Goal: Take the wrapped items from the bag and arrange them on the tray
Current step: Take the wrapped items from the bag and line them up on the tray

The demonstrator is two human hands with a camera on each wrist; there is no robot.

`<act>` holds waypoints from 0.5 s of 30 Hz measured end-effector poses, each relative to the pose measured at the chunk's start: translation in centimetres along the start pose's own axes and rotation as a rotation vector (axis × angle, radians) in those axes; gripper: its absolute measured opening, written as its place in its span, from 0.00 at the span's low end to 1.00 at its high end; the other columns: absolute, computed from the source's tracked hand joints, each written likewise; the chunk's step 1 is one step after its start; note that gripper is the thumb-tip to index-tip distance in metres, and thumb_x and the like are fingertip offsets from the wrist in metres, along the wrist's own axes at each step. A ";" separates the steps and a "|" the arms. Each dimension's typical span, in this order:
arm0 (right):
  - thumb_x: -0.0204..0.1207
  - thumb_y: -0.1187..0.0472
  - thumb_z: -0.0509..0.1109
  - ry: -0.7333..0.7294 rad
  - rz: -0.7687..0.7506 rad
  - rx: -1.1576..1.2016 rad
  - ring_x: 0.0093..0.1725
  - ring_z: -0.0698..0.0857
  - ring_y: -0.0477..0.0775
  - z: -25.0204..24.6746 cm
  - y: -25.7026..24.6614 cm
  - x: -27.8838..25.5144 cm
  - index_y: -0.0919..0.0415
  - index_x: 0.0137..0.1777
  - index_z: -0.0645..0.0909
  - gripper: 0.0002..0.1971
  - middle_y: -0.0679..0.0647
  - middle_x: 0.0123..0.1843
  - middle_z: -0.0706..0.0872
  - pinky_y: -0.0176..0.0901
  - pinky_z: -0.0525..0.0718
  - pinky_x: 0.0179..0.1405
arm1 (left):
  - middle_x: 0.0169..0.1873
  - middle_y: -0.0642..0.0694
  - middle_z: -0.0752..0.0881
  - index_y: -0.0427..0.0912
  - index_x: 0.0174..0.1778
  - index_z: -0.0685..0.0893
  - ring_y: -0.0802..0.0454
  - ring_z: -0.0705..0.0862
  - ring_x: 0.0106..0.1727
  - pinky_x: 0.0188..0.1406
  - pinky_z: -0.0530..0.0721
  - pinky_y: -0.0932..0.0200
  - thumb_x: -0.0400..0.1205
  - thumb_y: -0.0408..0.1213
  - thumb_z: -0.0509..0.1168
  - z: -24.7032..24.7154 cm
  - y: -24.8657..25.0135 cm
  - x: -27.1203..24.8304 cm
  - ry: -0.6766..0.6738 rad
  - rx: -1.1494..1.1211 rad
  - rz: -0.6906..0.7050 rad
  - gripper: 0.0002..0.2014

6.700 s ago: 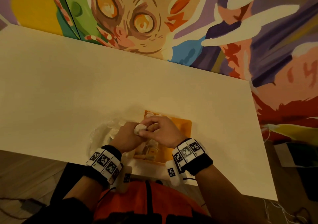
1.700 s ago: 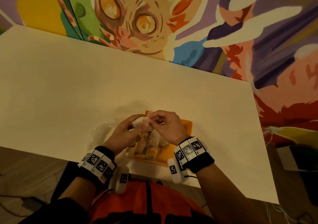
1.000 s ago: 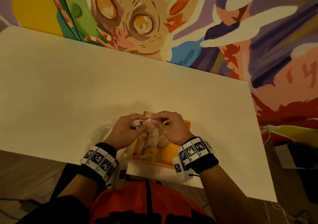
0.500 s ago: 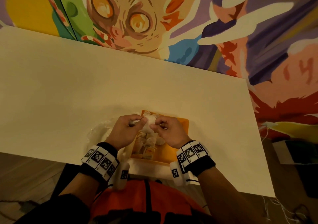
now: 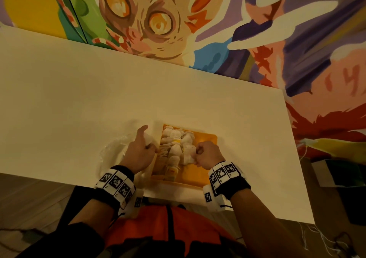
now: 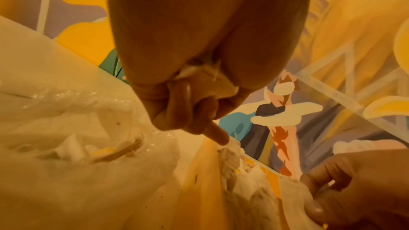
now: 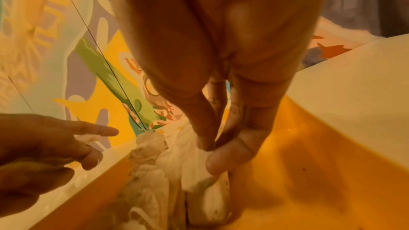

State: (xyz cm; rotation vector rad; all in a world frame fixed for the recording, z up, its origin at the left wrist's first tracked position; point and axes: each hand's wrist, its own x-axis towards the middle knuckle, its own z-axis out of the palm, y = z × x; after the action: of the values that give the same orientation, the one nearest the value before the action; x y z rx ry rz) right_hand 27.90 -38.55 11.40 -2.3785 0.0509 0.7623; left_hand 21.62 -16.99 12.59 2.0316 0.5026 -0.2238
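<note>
An orange tray [image 5: 208, 140] lies near the table's front edge, with several white wrapped items [image 5: 174, 150] lined up on its left half. My right hand [image 5: 196, 153] pinches one wrapped item [image 7: 188, 160] between thumb and fingers, low over the tray [image 7: 309, 163] beside the rows. My left hand [image 5: 147, 143] hovers at the tray's left rim. It grips another white wrapped item [image 6: 205, 80] in its curled fingers, with the index finger [image 6: 218, 134] stretched out. The clear plastic bag [image 5: 112, 152] lies crumpled left of the tray, with items [image 6: 73, 148] inside it.
The cream table [image 5: 99, 99] stretches far and left of the tray. A painted mural wall [image 5: 178, 20] stands along its far edge. Boxes [image 5: 340, 172] sit on the floor off the table's right end.
Both hands met on one item above the tray. They have since parted: the left went toward the bag side with an item, the right dropped onto the tray with another.
</note>
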 end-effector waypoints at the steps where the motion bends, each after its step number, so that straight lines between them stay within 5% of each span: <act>1: 0.77 0.68 0.72 -0.019 0.036 -0.009 0.35 0.90 0.55 0.2 0.1 0.2 0.62 0.45 0.81 0.02 0.65 0.45 0.90 0.35 0.83 0.26 | 0.39 0.46 0.88 0.51 0.79 0.60 0.52 0.83 0.37 0.41 0.77 0.56 0.82 0.31 0.61 0.0 -0.3 0.2 -0.006 0.023 -0.013 0.30; 6: 0.72 0.70 0.75 -0.091 0.127 -0.118 0.42 0.92 0.58 1.5 0.1 0.7 0.72 0.44 0.86 0.04 0.66 0.44 0.91 0.57 0.91 0.45 | 0.50 0.43 0.86 0.49 0.56 0.79 0.44 0.83 0.48 0.44 0.77 0.55 0.80 0.30 0.60 0.2 -1.2 0.4 -0.067 0.154 -0.010 0.13; 10: 0.70 0.67 0.78 -0.066 0.160 -0.233 0.45 0.91 0.58 2.5 -0.2 1.5 0.59 0.29 0.75 0.14 0.58 0.39 0.89 0.53 0.91 0.47 | 0.48 0.46 0.84 0.50 0.51 0.79 0.47 0.81 0.46 0.42 0.74 0.58 0.79 0.35 0.64 0.6 -1.1 0.1 -0.097 0.198 -0.037 0.08; 15: 0.71 0.63 0.77 -0.081 0.197 -0.292 0.51 0.89 0.56 2.9 -1.1 1.9 0.64 0.46 0.83 0.08 0.57 0.49 0.89 0.40 0.85 0.36 | 0.51 0.45 0.84 0.45 0.58 0.81 0.45 0.83 0.53 0.47 0.74 0.59 0.80 0.46 0.70 1.0 -0.8 -0.2 -0.081 0.272 -0.006 0.14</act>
State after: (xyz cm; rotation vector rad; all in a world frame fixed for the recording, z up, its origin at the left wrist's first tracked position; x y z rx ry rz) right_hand 28.22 -35.72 9.13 -2.6418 0.1516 1.0187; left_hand 21.15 -17.62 11.57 2.2744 0.4468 -0.3943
